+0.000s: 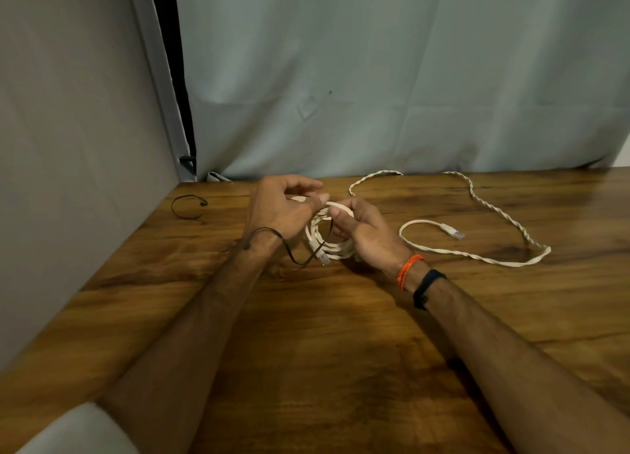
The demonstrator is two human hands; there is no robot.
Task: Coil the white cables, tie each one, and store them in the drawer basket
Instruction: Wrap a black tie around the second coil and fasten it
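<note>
Coiled white cable (327,240) pinched between left hand (281,208) and right hand (361,230) above the wooden table (306,351), thin black tie (289,249) dangling loose, coil liable to spring apart if either grip slackens.

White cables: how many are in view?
2. One coiled cable is held in both the left hand and right hand. One loose cable lies uncoiled on the table, to the right. None seem hidden.
</note>
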